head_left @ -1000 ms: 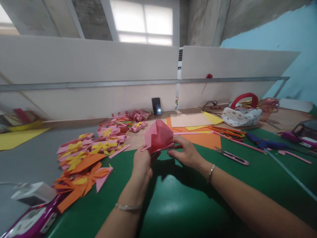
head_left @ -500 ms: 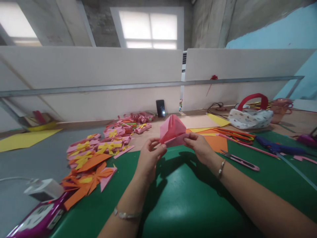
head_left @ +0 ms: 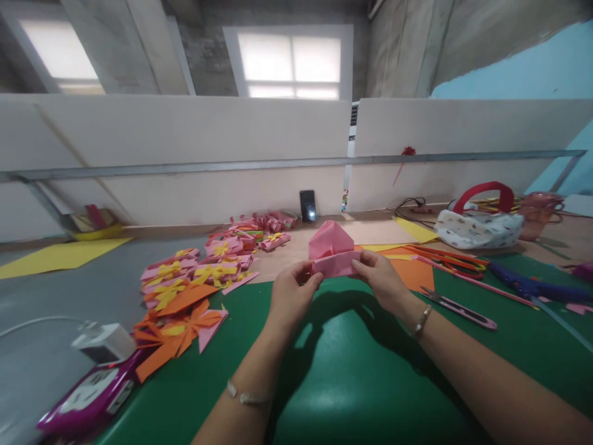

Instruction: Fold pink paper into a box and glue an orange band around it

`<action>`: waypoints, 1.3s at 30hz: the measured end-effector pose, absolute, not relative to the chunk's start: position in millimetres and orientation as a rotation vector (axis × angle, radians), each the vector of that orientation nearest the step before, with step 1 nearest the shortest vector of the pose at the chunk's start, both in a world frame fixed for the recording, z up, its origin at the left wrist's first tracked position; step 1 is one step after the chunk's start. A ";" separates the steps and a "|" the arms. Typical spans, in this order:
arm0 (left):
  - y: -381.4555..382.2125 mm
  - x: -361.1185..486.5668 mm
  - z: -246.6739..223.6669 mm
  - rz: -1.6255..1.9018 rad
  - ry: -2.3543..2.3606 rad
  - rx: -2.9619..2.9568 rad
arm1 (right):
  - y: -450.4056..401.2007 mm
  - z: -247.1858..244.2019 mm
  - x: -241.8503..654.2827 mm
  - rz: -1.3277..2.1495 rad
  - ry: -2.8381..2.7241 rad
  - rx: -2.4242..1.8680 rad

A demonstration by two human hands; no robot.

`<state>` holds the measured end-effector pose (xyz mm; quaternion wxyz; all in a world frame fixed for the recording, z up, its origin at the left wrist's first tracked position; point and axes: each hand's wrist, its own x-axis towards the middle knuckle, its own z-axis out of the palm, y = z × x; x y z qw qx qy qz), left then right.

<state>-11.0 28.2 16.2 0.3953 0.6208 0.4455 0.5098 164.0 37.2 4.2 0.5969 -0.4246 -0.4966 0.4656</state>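
Observation:
A folded piece of pink paper is held up between both hands, a peaked part at its back and a flat band along its front. My left hand pinches the band's left end between thumb and fingers. At the right end, my right hand grips the same band in a pinch. Below lies a green mat with the shadows of my hands on it. Thread snips with a pink handle rest on the mat, right of my right hand.
Pink paper pieces with yellow bows and orange cut paper lie at left, near a purple device with a white plug. A phone leans on the partition. At right are a blue glue gun and a red-handled bag.
The pink paper has tipped, so its front band now faces me more and lies more level. My view has shifted slightly, moving the whole scene right and a little down.

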 end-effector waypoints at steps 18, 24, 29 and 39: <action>33.5 -11.8 11.2 1.557 0.934 1.121 | 30.8 8.4 160.1 1.102 -1.145 -0.744; 22.7 -8.1 18.5 1.196 0.793 1.051 | 29.1 7.9 156.8 1.120 -1.246 -0.786; 20.2 -10.2 16.2 1.109 0.859 1.066 | 27.4 10.5 159.1 1.076 -1.226 -0.839; 20.5 -8.1 17.2 1.131 0.925 1.302 | 25.1 10.4 158.1 1.009 -1.279 -0.865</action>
